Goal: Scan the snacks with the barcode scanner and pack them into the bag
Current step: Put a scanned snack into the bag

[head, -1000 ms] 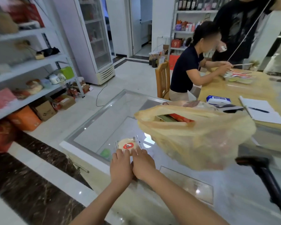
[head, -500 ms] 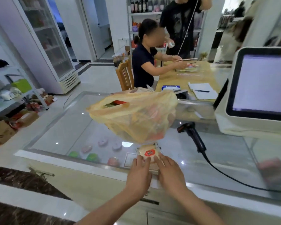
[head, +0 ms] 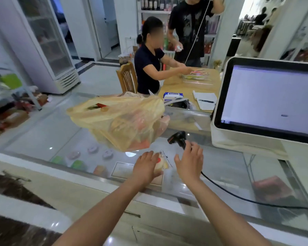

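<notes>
Snack (head: pixel 162 162) lies on the counter (head: pixel 60 139) under the left hand (head: pixel 146 166), its fingers flat; the right hand (head: pixel 189 160), fingers spread, is at the scanner (head: pixel 178 137).

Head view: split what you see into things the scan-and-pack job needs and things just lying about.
Job:
snack packet under the left hand
barcode scanner, with the right hand open beside its handle
yellow bag, with goods inside

Lying about:
notebook
blue wipes pack
wooden chair
glass-door fridge
</notes>
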